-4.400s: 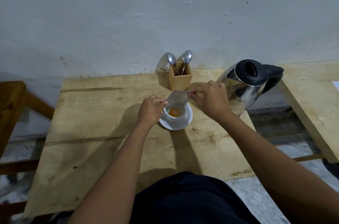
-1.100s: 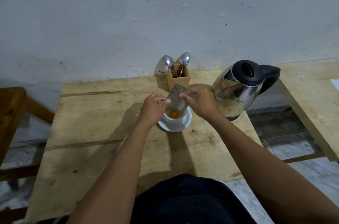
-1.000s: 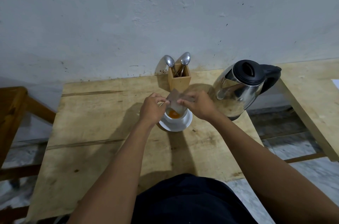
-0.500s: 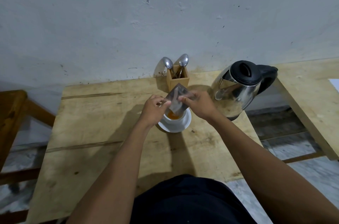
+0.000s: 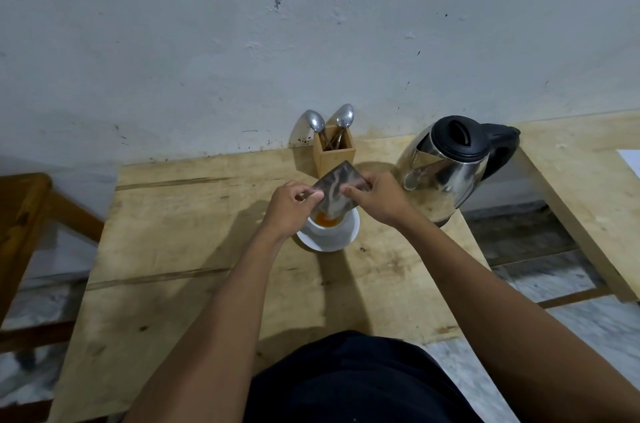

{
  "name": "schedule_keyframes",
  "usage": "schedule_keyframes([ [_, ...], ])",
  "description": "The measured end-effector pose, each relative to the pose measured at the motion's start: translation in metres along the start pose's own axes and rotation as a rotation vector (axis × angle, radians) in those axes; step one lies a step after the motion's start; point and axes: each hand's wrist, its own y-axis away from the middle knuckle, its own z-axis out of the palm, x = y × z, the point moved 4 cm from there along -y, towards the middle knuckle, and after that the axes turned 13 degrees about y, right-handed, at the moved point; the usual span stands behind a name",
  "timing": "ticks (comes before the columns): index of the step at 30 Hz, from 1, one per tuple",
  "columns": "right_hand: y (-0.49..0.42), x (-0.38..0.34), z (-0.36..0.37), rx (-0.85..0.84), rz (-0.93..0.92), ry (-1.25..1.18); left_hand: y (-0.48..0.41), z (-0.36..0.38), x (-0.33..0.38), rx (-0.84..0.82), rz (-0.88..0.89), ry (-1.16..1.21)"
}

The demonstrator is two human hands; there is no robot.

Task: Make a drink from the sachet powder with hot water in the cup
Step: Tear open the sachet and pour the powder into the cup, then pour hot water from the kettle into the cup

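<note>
Over the cup (image 5: 329, 226), both hands' fingers (image 5: 349, 191) still pinch the sachet (image 5: 337, 194), now tilted steeper.

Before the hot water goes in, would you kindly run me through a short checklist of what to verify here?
1. Powder in the cup: ok, an orange heap shows inside.
2. Sachet emptied: cannot tell; both hands, left and right, hold it tilted over the cup.
3. Cup seated on the saucer: ok, upright.
4. A hand free for the kettle: not ok, both pinch the sachet.
5. Kettle within reach, lid shut: ok, it stands beside the right hand.
6. Spoons ready for stirring: ok, two stand in the wooden holder.
</note>
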Motion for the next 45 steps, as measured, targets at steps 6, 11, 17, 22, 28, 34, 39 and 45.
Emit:
schedule_keyframes([
  [6,0.007,-0.005,0.006,-0.031,-0.032,-0.180,0.011,-0.021,0.002,0.050,-0.106,0.215],
  [11,0.004,0.006,0.032,-0.093,0.026,-0.012,0.009,-0.053,-0.002,0.173,-0.130,0.290],
  [17,0.002,-0.001,0.058,-0.231,-0.017,0.294,0.004,-0.081,-0.012,0.173,-0.144,0.141],
  [22,-0.005,-0.003,0.061,-0.228,0.012,0.358,-0.008,-0.094,-0.042,0.035,-0.247,-0.088],
  [28,-0.004,-0.002,0.060,-0.221,0.012,0.367,-0.021,-0.084,-0.073,-0.145,-0.321,-0.354],
  [34,-0.003,0.002,0.062,-0.207,0.021,0.344,0.009,-0.054,-0.091,0.135,-0.062,-0.638],
  [39,-0.002,0.003,0.064,-0.192,0.033,0.325,0.041,-0.026,-0.127,-0.002,-0.194,-0.643],
  [45,-0.001,0.004,0.064,-0.189,0.034,0.312,0.035,-0.029,-0.133,-0.085,-0.191,-0.670],
])
